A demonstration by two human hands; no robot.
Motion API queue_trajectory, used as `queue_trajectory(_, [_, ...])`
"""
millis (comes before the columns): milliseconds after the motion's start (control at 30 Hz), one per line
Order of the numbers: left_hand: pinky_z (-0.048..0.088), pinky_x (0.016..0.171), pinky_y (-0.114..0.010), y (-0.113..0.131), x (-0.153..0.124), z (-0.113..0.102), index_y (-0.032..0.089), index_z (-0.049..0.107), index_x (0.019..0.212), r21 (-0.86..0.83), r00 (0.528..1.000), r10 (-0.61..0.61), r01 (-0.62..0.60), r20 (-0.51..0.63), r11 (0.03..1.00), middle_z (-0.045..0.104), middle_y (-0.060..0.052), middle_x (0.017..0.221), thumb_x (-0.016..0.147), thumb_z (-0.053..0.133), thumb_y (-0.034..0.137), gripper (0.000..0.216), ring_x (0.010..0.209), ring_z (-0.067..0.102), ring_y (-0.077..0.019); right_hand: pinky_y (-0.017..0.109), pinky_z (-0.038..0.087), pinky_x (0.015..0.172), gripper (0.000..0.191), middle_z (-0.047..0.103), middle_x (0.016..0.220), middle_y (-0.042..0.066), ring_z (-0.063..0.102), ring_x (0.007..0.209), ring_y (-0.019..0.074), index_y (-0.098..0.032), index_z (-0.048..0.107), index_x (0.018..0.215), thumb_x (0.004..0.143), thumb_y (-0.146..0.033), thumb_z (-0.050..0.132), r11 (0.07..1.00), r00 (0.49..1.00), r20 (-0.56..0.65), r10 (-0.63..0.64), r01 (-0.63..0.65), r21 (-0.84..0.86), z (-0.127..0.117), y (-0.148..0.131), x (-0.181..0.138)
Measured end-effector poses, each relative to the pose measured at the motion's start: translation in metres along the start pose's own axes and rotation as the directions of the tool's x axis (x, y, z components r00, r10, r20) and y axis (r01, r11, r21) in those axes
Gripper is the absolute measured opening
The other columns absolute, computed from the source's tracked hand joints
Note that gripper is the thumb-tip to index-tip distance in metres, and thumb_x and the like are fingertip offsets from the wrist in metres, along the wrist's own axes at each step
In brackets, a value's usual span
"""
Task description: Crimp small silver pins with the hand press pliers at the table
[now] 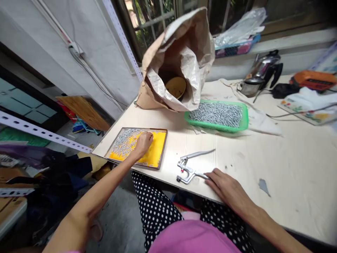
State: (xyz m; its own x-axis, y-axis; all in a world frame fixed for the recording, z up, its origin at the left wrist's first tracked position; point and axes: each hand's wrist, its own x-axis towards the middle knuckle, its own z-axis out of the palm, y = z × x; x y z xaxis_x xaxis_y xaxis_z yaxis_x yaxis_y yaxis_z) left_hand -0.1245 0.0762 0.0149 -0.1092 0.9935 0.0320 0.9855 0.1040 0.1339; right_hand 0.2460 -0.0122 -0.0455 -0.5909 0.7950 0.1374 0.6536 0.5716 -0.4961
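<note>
At about ten o'clock on the pale table (263, 158), small metal pieces (123, 140) are being picked over by the left hand (143, 142) inside the yellow tray (158, 153). Its fingers are being curled down onto the heap, so it cannot be told whether a piece is pinched between them. Toward twelve o'clock, the metal pliers (188, 171) are being touched at the lower handle by the right hand (226, 188), which is being held flat and open, closed around nothing. It is judged that the picking of one piece is in hand, while the tool is being held ready. For the next move, a single piece, separated from its neighbours, is being called for, and a full grip around both handles. More pieces are being stored in the green basket (245, 119) at one o'clock, beside the paper sack (189, 52).
</note>
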Motion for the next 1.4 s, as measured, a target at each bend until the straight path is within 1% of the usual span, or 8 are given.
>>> queue_trajectory(67, [0.050, 0.078, -0.028, 0.025, -0.024, -0.002, 0.015, 0.070, 0.098, -0.237, 0.998, 0.030, -0.015, 0.062, 0.971, 0.071, -0.008, 0.089, 0.089, 0.052, 0.022, 0.021, 0.080, 0.064, -0.0178, 0.035, 0.051, 0.073, 0.027, 0.062, 0.091, 0.008, 0.061, 0.082, 0.0211, -0.020, 0.066, 0.107, 0.100, -0.030, 0.041, 1.000, 1.000, -0.004, -0.006, 0.006, -0.026, -0.002, -0.001, 0.004])
queue_trajectory(167, [0.049, 0.058, -0.023, 0.063, -0.065, -0.001, 0.014, 0.070, 0.093, -0.619, 0.952, 0.044, 0.162, 0.304, 0.768, 0.067, -0.002, 0.069, 0.083, 0.059, 0.026, 0.019, 0.057, 0.059, -0.0122, 0.036, 0.048, 0.077, 0.024, 0.062, 0.091, 0.009, 0.059, 0.087, 0.0221, -0.018, 0.067, 0.103, 0.098, -0.027, 0.046, 0.997, 1.000, -0.012, -0.027, 0.027, -0.069, -0.005, -0.002, 0.011])
queue_trajectory(367, [0.038, 0.044, -0.018, 0.097, -0.100, 0.018, 0.012, 0.068, 0.078, -0.696, 0.841, -0.012, 0.455, 0.541, 0.555, 0.057, 0.003, 0.057, 0.074, 0.069, 0.029, 0.018, 0.047, 0.047, -0.0075, 0.032, 0.042, 0.073, 0.020, 0.061, 0.090, 0.008, 0.056, 0.083, 0.0198, -0.018, 0.067, 0.093, 0.097, -0.025, 0.049, 0.991, 1.000, 0.006, -0.021, 0.022, -0.131, -0.006, -0.006, 0.014])
queue_trajectory(500, [0.029, 0.041, -0.019, 0.099, -0.101, 0.029, 0.012, 0.067, 0.073, -0.674, 0.822, -0.026, 0.483, 0.568, 0.559, 0.051, 0.006, 0.051, 0.071, 0.074, 0.037, 0.027, 0.043, 0.039, -0.0054, 0.032, 0.040, 0.072, 0.021, 0.061, 0.091, 0.009, 0.055, 0.085, 0.0204, -0.018, 0.065, 0.091, 0.098, -0.025, 0.047, 0.984, 1.000, 0.014, -0.009, 0.011, -0.175, -0.006, -0.009, 0.013])
queue_trajectory(767, [0.035, 0.041, -0.019, 0.103, -0.102, 0.031, 0.012, 0.066, 0.075, -0.603, 0.784, -0.068, 0.526, 0.617, 0.600, 0.053, 0.005, 0.051, 0.075, 0.072, 0.032, 0.021, 0.043, 0.043, -0.0066, 0.031, 0.036, 0.069, 0.015, 0.061, 0.090, 0.007, 0.055, 0.084, 0.0197, -0.018, 0.065, 0.092, 0.096, -0.024, 0.052, 0.973, 1.000, -0.017, 0.011, -0.015, -0.229, -0.002, -0.011, 0.012])
queue_trajectory(1167, [0.035, 0.041, -0.018, 0.110, -0.089, 0.015, 0.013, 0.059, 0.059, -0.413, 0.638, -0.050, 0.554, 0.768, 0.723, 0.050, 0.006, 0.044, 0.067, 0.080, 0.042, 0.036, 0.039, 0.041, -0.0050, 0.034, 0.040, 0.076, 0.016, 0.062, 0.104, 0.009, 0.054, 0.091, 0.0220, -0.019, 0.064, 0.101, 0.093, -0.030, 0.057, 0.986, 1.000, 0.000, 0.001, -0.001, -0.165, -0.008, -0.008, 0.010])
queue_trajectory(1300, [0.035, 0.040, -0.018, 0.109, -0.092, 0.014, 0.013, 0.060, 0.061, -0.415, 0.643, -0.052, 0.552, 0.764, 0.723, 0.049, 0.006, 0.044, 0.065, 0.081, 0.044, 0.037, 0.039, 0.040, -0.0050, 0.050, 0.040, 0.097, 0.078, 0.038, 0.148, 0.021, 0.039, 0.129, 0.0371, -0.017, 0.042, 0.142, 0.079, -0.052, 0.071, 0.988, 1.000, -0.015, 0.002, -0.004, -0.154, -0.021, 0.006, 0.018])
queue_trajectory(1400, [0.035, 0.040, -0.018, 0.108, -0.094, 0.015, 0.013, 0.061, 0.062, -0.420, 0.649, -0.055, 0.553, 0.759, 0.719, 0.050, 0.006, 0.046, 0.065, 0.081, 0.043, 0.036, 0.041, 0.041, -0.0054, 0.058, 0.032, 0.106, 0.100, 0.027, 0.155, 0.023, 0.022, 0.142, 0.0421, -0.015, 0.030, 0.149, 0.073, -0.064, 0.071, 0.987, 0.997, 0.070, -0.023, 0.034, -0.156, -0.026, 0.020, 0.029])
